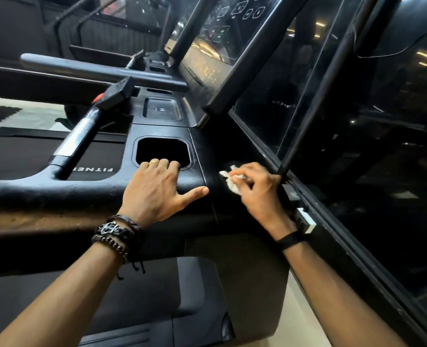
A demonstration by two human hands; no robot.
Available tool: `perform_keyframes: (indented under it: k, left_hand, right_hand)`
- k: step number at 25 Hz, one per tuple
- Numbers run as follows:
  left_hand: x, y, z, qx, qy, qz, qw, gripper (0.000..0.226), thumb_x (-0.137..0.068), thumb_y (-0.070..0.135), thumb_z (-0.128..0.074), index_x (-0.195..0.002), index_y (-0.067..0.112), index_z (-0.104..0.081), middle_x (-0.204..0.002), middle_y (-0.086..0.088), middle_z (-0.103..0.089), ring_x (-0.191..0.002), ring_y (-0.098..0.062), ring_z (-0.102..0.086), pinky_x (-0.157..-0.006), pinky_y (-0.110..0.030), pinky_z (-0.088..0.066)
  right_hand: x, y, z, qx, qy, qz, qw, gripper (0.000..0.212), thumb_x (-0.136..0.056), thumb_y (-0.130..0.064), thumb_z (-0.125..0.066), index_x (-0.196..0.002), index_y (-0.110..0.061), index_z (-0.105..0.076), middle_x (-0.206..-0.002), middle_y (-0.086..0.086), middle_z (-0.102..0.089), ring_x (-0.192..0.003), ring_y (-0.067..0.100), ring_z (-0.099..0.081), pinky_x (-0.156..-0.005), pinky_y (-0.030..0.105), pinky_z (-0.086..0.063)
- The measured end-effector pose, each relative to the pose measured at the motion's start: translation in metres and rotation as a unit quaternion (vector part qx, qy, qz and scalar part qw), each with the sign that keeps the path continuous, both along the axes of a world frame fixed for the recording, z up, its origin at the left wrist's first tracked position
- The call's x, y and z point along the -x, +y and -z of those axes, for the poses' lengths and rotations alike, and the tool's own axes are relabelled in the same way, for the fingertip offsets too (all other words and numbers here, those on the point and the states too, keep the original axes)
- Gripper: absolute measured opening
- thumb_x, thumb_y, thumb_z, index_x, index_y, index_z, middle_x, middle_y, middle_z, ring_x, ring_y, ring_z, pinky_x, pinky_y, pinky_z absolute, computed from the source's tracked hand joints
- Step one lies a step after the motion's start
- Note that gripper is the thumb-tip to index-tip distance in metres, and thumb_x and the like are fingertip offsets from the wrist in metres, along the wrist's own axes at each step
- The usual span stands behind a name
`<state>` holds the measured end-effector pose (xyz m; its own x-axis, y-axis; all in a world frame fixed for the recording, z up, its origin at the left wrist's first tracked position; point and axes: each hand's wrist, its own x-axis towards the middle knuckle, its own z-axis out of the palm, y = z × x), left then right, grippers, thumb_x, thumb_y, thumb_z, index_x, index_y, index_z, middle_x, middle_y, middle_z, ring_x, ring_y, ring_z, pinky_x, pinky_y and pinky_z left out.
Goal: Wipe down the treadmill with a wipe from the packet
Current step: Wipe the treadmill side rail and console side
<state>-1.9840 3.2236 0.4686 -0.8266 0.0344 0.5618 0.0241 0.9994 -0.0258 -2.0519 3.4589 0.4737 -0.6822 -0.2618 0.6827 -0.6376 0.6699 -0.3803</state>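
This is a gym. A black treadmill (162, 126) fills the view, its console (217, 46) lit with touch icons and its belt deck (44, 156) printed with the word FITNESS. More exercise machines (87, 31) stand in a row beyond it.

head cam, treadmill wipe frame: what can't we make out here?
- Wipe: mostly hidden in the head view by the right hand gripping it; its full extent is unclear.
- Left hand fingertips: curl over the cup holder rim, out of sight.
- Cup holder inside: too dark to see.
- Console panel: icons too small and glare-washed to read.
- Wipe packet: not in view.
- Belt lettering: partly covered by the handlebar.
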Motion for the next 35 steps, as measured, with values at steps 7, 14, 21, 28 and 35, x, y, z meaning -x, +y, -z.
perform_keyframes:
  k: [7,14,21,28,35]
  left_hand:
    - [-0.003,-0.001,-0.001,-0.011,-0.010,-0.003,1.000,0.090,-0.079,0.094,-0.012,-0.092,0.017,-0.056,-0.087,-0.003,-0.058,-0.088,-0.025,-0.054,-0.084,-0.039,-0.043]
    - [-0.004,-0.003,-0.002,-0.012,-0.011,0.000,1.000,0.087,-0.080,0.093,-0.014,-0.089,0.017,-0.054,-0.085,-0.002,-0.057,-0.087,-0.025,-0.054,-0.083,-0.039,-0.042]
    - [-0.004,-0.003,-0.001,-0.004,-0.008,-0.001,1.000,0.089,-0.080,0.093,-0.016,-0.095,0.016,-0.057,-0.088,-0.002,-0.058,-0.088,-0.025,-0.054,-0.084,-0.039,-0.042]
    - [-0.003,-0.003,-0.001,-0.003,-0.013,0.004,1.000,0.086,-0.081,0.093,-0.017,-0.092,0.017,-0.056,-0.086,-0.001,-0.057,-0.086,-0.023,-0.053,-0.083,-0.039,-0.043]
    - [-0.004,-0.002,-0.004,-0.005,-0.019,0.005,1.000,0.084,-0.081,0.093,-0.017,-0.089,0.017,-0.053,-0.086,-0.002,-0.057,-0.087,-0.025,-0.054,-0.084,-0.040,-0.043]
  right_hand:
    - [-0.001,-0.035,-0.001,-0.027,-0.015,-0.013,0.999,0.012,-0.088,-0.014,-0.063,-0.092,-0.012,-0.074,-0.102,0.002,-0.068,-0.097,0.023,-0.064,-0.085,0.040,-0.040]
    - [0.028,-0.032,-0.021,0.038,-0.074,0.030,0.996,0.008,-0.088,-0.009,-0.068,-0.084,-0.013,-0.075,-0.094,0.006,-0.069,-0.093,0.028,-0.066,-0.083,0.035,-0.039]
    - [0.023,-0.031,-0.017,0.021,-0.076,-0.061,0.995,0.007,-0.087,-0.015,-0.072,-0.090,-0.020,-0.077,-0.094,-0.008,-0.066,-0.079,-0.002,-0.059,-0.087,0.046,-0.048]
    - [0.005,-0.065,-0.016,-0.050,-0.060,-0.096,0.992,0.008,-0.089,-0.019,-0.066,-0.087,-0.023,-0.073,-0.098,-0.007,-0.068,-0.089,0.008,-0.059,-0.085,0.036,-0.027]
    - [0.041,-0.063,-0.028,-0.012,-0.089,-0.042,0.995,0.008,-0.085,-0.016,-0.067,-0.083,-0.022,-0.072,-0.091,-0.005,-0.066,-0.089,0.013,-0.066,-0.090,0.045,-0.042]
